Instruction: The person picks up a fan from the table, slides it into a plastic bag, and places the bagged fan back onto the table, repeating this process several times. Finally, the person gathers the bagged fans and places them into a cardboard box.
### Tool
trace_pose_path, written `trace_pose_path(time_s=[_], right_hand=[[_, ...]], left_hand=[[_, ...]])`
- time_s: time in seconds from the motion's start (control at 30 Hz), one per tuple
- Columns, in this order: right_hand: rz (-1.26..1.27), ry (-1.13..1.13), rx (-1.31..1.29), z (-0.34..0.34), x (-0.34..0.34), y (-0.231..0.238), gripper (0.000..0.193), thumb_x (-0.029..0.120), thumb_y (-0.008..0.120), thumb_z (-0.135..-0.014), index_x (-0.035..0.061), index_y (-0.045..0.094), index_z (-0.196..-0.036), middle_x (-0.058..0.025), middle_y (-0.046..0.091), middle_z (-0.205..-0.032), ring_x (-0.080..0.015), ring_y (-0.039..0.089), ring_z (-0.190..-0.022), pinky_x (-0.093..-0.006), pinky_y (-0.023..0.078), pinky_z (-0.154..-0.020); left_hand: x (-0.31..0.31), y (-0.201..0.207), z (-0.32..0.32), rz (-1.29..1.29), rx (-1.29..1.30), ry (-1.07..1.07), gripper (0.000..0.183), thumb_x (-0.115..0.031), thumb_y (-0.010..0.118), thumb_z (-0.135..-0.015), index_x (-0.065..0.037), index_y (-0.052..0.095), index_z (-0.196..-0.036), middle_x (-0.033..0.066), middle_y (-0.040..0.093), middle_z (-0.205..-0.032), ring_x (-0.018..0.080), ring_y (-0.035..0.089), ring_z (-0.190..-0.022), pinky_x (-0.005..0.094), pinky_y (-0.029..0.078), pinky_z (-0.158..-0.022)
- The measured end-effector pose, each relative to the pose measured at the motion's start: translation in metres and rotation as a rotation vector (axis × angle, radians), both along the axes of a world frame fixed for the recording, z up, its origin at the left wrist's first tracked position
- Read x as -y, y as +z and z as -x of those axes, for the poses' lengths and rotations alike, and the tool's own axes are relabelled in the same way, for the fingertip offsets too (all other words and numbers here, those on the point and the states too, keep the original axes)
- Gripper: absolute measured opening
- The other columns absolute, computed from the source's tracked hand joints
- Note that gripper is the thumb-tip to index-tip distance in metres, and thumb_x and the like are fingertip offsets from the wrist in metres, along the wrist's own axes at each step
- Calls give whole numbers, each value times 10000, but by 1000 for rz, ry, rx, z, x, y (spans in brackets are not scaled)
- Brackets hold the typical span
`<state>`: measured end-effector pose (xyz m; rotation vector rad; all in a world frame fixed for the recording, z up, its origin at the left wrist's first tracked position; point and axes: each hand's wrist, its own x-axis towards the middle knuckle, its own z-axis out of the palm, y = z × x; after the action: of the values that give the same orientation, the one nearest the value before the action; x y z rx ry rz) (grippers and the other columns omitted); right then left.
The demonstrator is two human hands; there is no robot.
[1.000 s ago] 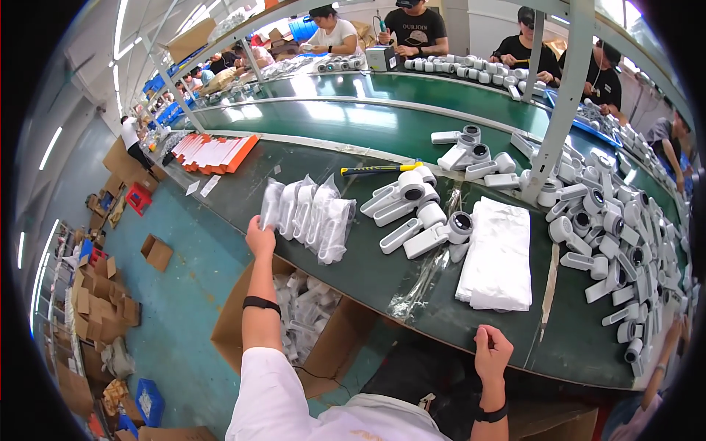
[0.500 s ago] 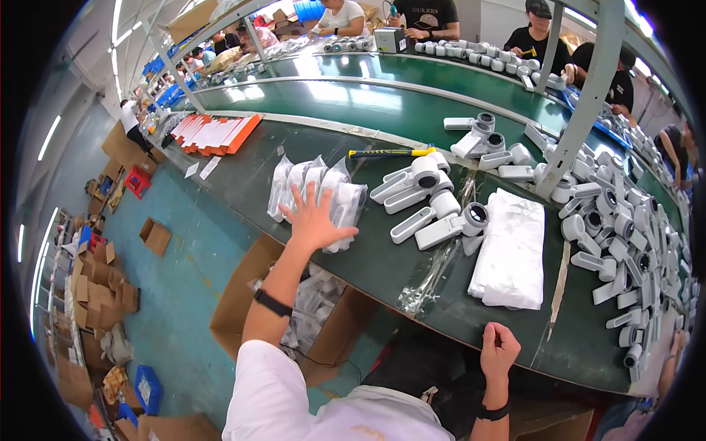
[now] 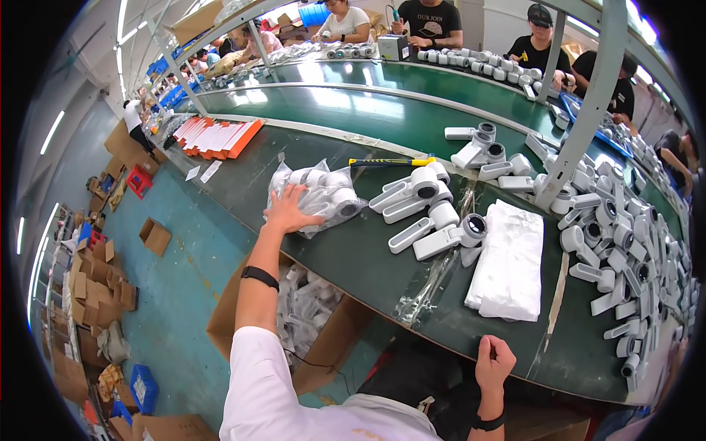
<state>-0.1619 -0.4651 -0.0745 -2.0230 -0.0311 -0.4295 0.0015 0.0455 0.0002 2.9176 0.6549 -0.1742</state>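
Note:
My left hand [image 3: 288, 212] lies over a group of white handheld devices in clear plastic bags [image 3: 318, 185]. Its fingers are spread against the near side of the bags, with the thumb stretched to the right. By the table's front edge, my right hand [image 3: 494, 360] is curled into a loose fist, and nothing shows in it. A stack of white plastic bags [image 3: 507, 261] lies just beyond that fist. Between the two hands, several unbagged white-grey devices with round dark ends [image 3: 447, 239] lie in a cluster. Behind them is a yellow-and-black-handled tool [image 3: 391, 162].
Below the table edge stands an open carton [image 3: 346, 345] of bagged devices. Many loose devices [image 3: 625, 242] are heaped at the right, near a metal post [image 3: 585, 110]. Orange-and-white cards [image 3: 219, 137] lie far left. A green conveyor [image 3: 353, 103] runs behind, with co-workers beyond it.
My left hand has come down and leftward onto the bagged devices, which were in an upright row and now lean together. My right hand stays nearly in place.

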Motion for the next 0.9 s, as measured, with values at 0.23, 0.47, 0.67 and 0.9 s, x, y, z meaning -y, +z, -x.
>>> trace_pose_path(time_s=[0.23, 0.47, 0.67, 0.9], right_hand=[[70, -34, 72, -4, -5, 2, 77, 68, 679, -838, -1, 660, -813, -56, 557, -621, -129, 491, -511, -263, 385, -494], [104, -16, 42, -4, -5, 0, 124, 99, 659, -875, -16, 655, -829, -41, 569, -629, -101, 485, -545, -256, 382, -511], [102, -49, 80, -4, -7, -1, 80, 76, 679, -838, 5, 661, -805, -61, 550, -615, -140, 490, -503, -277, 380, -486], [87, -35, 98, -4, -8, 2, 86, 77, 682, -841, 2, 661, -805, -59, 550, -618, -133, 485, -502, -270, 374, -481]], left_hand=[[-6, -13, 3, -94, 125, -162, 945, -624, 753, -595, -256, 418, -1399, 30, 267, -1537, 421, 139, -1415, 732, 263, -1003], [-2, -2, -8, -67, 0, -142, 926, -592, 760, -574, -271, 461, -1390, 43, 310, -1520, 342, 204, -1407, 705, 302, -989], [4, 0, -14, -95, -46, -138, 879, -571, 722, -591, -312, 462, -1390, 28, 365, -1491, 325, 287, -1376, 720, 317, -972], [3, -5, -11, -118, 36, -114, 826, -563, 719, -596, -314, 507, -1355, 18, 437, -1413, 321, 358, -1321, 710, 316, -963]])
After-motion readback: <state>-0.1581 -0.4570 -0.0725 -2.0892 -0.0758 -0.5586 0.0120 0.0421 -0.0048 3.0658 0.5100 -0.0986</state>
